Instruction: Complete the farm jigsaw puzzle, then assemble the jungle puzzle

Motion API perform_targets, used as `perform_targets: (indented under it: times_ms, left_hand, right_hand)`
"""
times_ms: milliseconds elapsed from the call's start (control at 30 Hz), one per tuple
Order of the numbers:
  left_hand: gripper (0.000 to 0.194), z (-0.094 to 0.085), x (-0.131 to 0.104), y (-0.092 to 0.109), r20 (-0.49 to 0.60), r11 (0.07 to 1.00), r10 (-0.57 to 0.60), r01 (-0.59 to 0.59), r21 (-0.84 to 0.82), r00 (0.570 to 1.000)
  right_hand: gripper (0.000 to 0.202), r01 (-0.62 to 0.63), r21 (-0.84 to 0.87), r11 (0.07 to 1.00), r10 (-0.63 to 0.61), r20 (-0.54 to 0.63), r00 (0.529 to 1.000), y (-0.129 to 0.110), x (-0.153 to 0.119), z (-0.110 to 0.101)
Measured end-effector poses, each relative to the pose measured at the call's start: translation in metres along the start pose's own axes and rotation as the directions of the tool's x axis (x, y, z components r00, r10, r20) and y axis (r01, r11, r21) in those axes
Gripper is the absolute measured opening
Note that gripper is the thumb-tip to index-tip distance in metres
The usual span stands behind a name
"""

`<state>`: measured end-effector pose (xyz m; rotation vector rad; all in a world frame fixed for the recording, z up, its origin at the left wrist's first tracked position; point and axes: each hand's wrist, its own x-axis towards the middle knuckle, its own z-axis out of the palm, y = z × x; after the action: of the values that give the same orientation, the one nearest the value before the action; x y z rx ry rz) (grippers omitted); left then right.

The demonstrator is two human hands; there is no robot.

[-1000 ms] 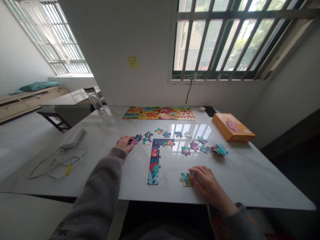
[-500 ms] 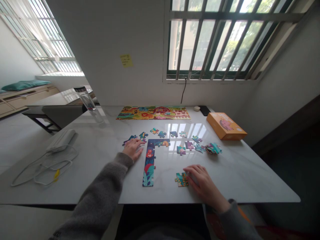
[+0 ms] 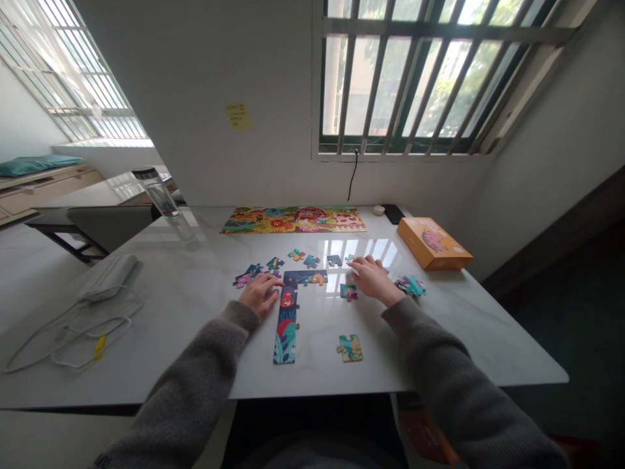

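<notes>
An L-shaped strip of joined jigsaw pieces [image 3: 287, 317] lies on the white table, dark blue at its top and teal at its lower end. Just left of it rests my left hand [image 3: 260, 293], fingers apart, beside several loose purple and blue pieces [image 3: 248, 275]. My right hand [image 3: 375, 280] reaches over the loose pieces on the right, its fingers stretched towards a pale green puzzle piece [image 3: 350, 258]. Some pieces are hidden under that hand. A teal and orange corner piece [image 3: 351, 348] lies alone near the front edge. A small pile of pieces [image 3: 411, 285] sits by my right wrist.
A finished farm-animal puzzle [image 3: 293, 220] lies along the wall. An orange box [image 3: 433, 244] stands at the back right, near a black phone [image 3: 393, 213]. On the left are a glass bottle [image 3: 163, 202] and a white device with a cable [image 3: 108, 277].
My right hand has left the teal and orange corner piece and moved forward over the loose pieces. The left hand has stayed about where it was. The view has shifted slightly right.
</notes>
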<state>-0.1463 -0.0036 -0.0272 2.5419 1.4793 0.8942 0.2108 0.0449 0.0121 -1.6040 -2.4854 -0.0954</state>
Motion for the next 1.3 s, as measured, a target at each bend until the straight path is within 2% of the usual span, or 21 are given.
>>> perform_targets:
  times_ms: [167, 400, 500, 600, 700, 800, 867, 933, 1000, 1100, 1300]
  left_hand:
    - [0.023, -0.004, -0.002, -0.002, -0.004, 1.0, 0.015, -0.015, 0.004, 1.0]
    - [0.022, -0.003, -0.002, 0.003, -0.006, 1.0, 0.027, -0.027, -0.008, 1.0]
    - [0.021, -0.001, -0.002, 0.009, -0.025, 0.997, 0.058, -0.059, -0.041, 0.998]
    - [0.02, 0.002, 0.001, 0.022, -0.063, 0.992, 0.07, -0.076, -0.098, 0.996]
    - [0.019, 0.004, 0.008, 0.042, -0.127, 0.981, 0.056, -0.078, -0.176, 0.99]
    - [0.029, 0.003, 0.017, 0.065, -0.197, 0.972, 0.051, -0.094, -0.215, 0.979]
    - [0.052, 0.002, 0.02, 0.076, -0.207, 0.977, 0.096, -0.132, -0.166, 0.974]
    - [0.058, 0.003, 0.021, 0.081, -0.198, 0.973, 0.176, -0.201, -0.112, 0.964]
    - [0.051, 0.005, 0.02, 0.08, -0.191, 0.962, 0.242, -0.261, -0.079, 0.951]
    - [0.042, 0.008, 0.016, 0.074, -0.201, 0.955, 0.27, -0.288, -0.067, 0.942]
    - [0.043, 0.008, 0.014, 0.069, -0.197, 0.966, 0.23, -0.248, -0.071, 0.953]
  right_hand:
    - [0.036, -0.125, -0.047, 0.991, 0.128, 0.052, 0.99, 0.013, 0.032, 0.013]
    - [0.053, -0.189, -0.012, 0.982, 0.189, 0.063, 0.98, 0.027, 0.041, 0.017]
    - [0.043, -0.172, 0.057, 0.984, 0.17, 0.024, 0.985, 0.029, 0.04, 0.014]
    - [0.021, -0.058, 0.302, 0.951, 0.086, -0.083, 0.993, 0.02, 0.036, 0.009]
    - [0.011, 0.074, 0.609, 0.79, 0.013, -0.138, 0.99, -0.005, 0.029, 0.004]
    - [0.02, 0.103, 0.888, 0.448, -0.047, -0.092, 0.995, -0.04, 0.017, 0.001]
    - [0.026, 0.09, 0.957, 0.276, -0.077, -0.071, 0.994, -0.062, 0.008, 0.001]
    - [0.03, 0.076, 0.984, 0.159, -0.087, -0.063, 0.994, -0.078, 0.001, 0.001]
    - [0.032, 0.063, 0.993, 0.096, -0.088, -0.055, 0.995, -0.087, -0.003, 0.002]
    - [0.033, 0.039, 0.997, 0.06, -0.087, -0.033, 0.996, -0.091, -0.007, 0.004]
    - [0.03, 0.066, 0.994, 0.089, -0.027, -0.064, 0.998, -0.086, -0.009, 0.003]
